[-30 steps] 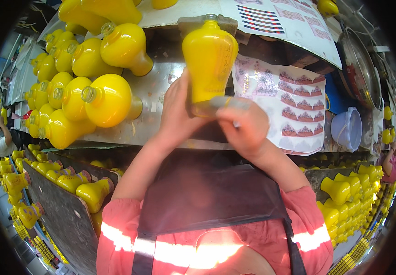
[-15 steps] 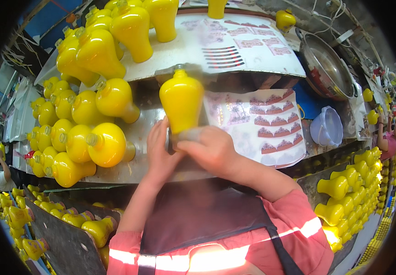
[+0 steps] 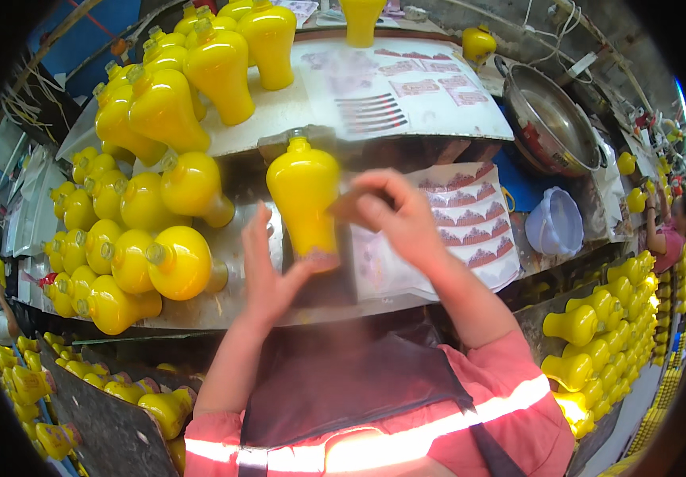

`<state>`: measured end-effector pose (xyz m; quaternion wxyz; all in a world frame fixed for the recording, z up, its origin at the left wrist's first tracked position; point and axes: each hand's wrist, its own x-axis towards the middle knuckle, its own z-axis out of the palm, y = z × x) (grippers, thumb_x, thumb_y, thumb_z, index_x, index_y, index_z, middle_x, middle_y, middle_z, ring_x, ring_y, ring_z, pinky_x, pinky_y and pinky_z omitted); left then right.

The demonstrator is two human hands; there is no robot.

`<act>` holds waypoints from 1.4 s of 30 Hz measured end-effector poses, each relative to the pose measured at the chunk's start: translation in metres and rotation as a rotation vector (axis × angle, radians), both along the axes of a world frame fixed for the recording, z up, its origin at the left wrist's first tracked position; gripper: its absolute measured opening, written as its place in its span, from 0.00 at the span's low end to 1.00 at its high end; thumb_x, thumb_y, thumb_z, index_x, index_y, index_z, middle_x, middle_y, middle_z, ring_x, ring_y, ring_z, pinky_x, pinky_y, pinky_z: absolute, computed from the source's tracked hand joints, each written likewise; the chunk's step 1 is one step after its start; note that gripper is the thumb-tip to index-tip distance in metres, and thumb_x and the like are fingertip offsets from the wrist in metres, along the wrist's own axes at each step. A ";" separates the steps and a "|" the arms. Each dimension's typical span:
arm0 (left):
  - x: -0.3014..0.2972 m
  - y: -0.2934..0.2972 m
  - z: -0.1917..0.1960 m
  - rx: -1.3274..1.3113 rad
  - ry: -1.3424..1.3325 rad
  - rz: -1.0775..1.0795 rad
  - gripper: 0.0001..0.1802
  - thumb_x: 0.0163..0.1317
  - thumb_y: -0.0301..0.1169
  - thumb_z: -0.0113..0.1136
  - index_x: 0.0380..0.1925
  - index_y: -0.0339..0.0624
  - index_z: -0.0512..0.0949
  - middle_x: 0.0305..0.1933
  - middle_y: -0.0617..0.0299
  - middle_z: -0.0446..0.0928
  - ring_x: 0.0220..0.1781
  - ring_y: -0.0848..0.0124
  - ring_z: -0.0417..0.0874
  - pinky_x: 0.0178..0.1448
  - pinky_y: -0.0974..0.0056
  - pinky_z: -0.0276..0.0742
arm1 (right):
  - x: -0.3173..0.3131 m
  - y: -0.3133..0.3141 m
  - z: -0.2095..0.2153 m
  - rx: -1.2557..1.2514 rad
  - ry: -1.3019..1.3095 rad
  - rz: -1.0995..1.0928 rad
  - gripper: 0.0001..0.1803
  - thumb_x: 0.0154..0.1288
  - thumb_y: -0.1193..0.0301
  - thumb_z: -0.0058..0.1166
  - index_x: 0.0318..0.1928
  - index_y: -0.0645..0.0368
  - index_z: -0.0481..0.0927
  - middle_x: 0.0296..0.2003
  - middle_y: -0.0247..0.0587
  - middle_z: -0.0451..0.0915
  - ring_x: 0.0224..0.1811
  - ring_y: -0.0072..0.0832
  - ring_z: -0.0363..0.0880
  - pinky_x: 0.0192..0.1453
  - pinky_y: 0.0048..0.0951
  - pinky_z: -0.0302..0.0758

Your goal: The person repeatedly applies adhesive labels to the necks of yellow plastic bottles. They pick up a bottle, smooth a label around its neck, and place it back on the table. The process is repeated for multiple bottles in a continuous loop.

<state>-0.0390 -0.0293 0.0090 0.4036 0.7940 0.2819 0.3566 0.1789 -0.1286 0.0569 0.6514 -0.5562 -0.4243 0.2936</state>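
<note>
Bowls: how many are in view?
2: a metal bowl at upper right, beside the label sheets, and a translucent white bowl just below it. More may be hidden among the yellow bottles.

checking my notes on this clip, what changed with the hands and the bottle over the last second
The right hand came off the base of the upright yellow bottle and rose to its side, pinching a small brown piece. The left hand opened, its fingers spread, only the thumb side near the base. The bottle stayed upright; the lying yellow bottles and sticker sheets stayed put.
</note>
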 end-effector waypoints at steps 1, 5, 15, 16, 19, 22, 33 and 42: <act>0.011 0.004 0.003 -0.190 -0.118 -0.039 0.54 0.63 0.35 0.69 0.82 0.45 0.47 0.79 0.47 0.58 0.79 0.52 0.62 0.79 0.50 0.62 | 0.012 0.001 0.002 -0.085 0.040 0.026 0.08 0.72 0.75 0.56 0.47 0.60 0.85 0.43 0.29 0.83 0.44 0.18 0.81 0.50 0.22 0.77; 0.047 0.026 0.013 -0.658 -0.321 -0.138 0.52 0.71 0.34 0.58 0.83 0.47 0.32 0.77 0.48 0.59 0.77 0.55 0.64 0.78 0.51 0.64 | 0.063 -0.008 0.012 -0.264 -0.077 0.007 0.12 0.75 0.66 0.50 0.41 0.58 0.85 0.33 0.30 0.80 0.33 0.16 0.76 0.39 0.21 0.69; 0.054 0.024 0.001 -0.584 -0.294 -0.040 0.55 0.64 0.37 0.69 0.82 0.42 0.44 0.72 0.47 0.65 0.69 0.59 0.73 0.70 0.57 0.73 | 0.058 -0.054 -0.034 -0.600 -0.664 -0.117 0.08 0.66 0.67 0.64 0.39 0.58 0.87 0.27 0.46 0.85 0.24 0.33 0.84 0.31 0.32 0.80; 0.055 0.023 -0.002 -0.629 -0.313 -0.029 0.53 0.64 0.37 0.69 0.81 0.42 0.46 0.71 0.47 0.66 0.68 0.60 0.74 0.69 0.57 0.74 | 0.046 -0.058 -0.046 -0.461 -0.790 -0.040 0.08 0.65 0.69 0.63 0.42 0.56 0.87 0.30 0.47 0.85 0.28 0.38 0.84 0.34 0.35 0.81; 0.051 0.025 -0.006 -0.702 -0.321 -0.096 0.45 0.63 0.38 0.70 0.76 0.40 0.57 0.67 0.50 0.71 0.65 0.62 0.76 0.68 0.58 0.74 | 0.011 -0.073 -0.074 -0.372 -1.057 0.121 0.16 0.62 0.73 0.61 0.52 0.51 0.86 0.43 0.46 0.84 0.35 0.48 0.84 0.38 0.42 0.83; 0.046 0.027 -0.008 -0.761 -0.292 -0.113 0.40 0.63 0.38 0.70 0.71 0.39 0.64 0.64 0.52 0.74 0.62 0.64 0.78 0.66 0.59 0.75 | -0.009 -0.094 -0.078 -0.530 -1.109 0.242 0.20 0.63 0.74 0.57 0.56 0.57 0.81 0.57 0.47 0.80 0.35 0.44 0.85 0.38 0.42 0.83; 0.044 0.027 -0.015 -0.719 -0.470 -0.126 0.37 0.80 0.47 0.50 0.78 0.40 0.54 0.73 0.53 0.67 0.72 0.64 0.70 0.76 0.59 0.64 | -0.019 -0.135 -0.074 -0.615 -1.320 0.159 0.36 0.53 0.59 0.73 0.63 0.60 0.79 0.54 0.44 0.81 0.29 0.31 0.82 0.32 0.34 0.82; 0.013 -0.017 -0.012 -0.060 -0.409 0.088 0.27 0.80 0.41 0.48 0.70 0.35 0.67 0.66 0.48 0.73 0.67 0.60 0.74 0.71 0.55 0.70 | -0.005 -0.158 -0.083 -0.267 -1.305 0.092 0.15 0.59 0.68 0.69 0.46 0.58 0.89 0.34 0.39 0.85 0.29 0.33 0.82 0.32 0.35 0.79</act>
